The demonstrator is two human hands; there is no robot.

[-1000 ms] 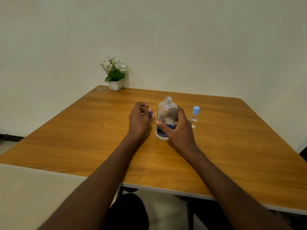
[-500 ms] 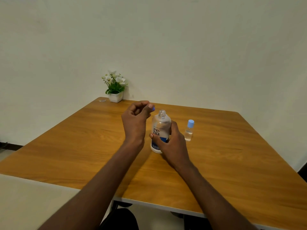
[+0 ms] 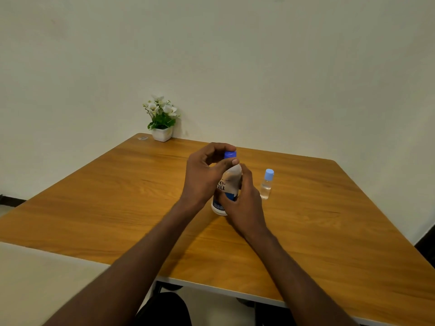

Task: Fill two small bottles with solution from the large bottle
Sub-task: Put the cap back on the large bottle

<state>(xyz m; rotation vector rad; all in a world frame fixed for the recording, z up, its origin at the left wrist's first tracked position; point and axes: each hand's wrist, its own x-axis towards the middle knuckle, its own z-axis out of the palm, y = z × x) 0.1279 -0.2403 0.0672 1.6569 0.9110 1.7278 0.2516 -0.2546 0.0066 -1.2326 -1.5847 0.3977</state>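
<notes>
The large white bottle (image 3: 229,182) with a blue label stands upright near the middle of the wooden table (image 3: 117,203). My right hand (image 3: 242,203) grips its body from the right side. My left hand (image 3: 202,175) pinches a blue cap (image 3: 230,155) at the top of the large bottle's neck. A small clear bottle (image 3: 266,184) with a light blue cap stands upright just right of my right hand, with clear liquid inside. Only one small bottle is in view.
A small white pot of white flowers (image 3: 162,121) stands at the table's far left corner by the wall, with a tiny clear object (image 3: 142,138) beside it. A pale surface (image 3: 35,283) adjoins the table's near left edge.
My left hand rose from the table with the blue cap and brought it over onto the large bottle's open neck. My right hand kept its hold on the bottle.
</notes>
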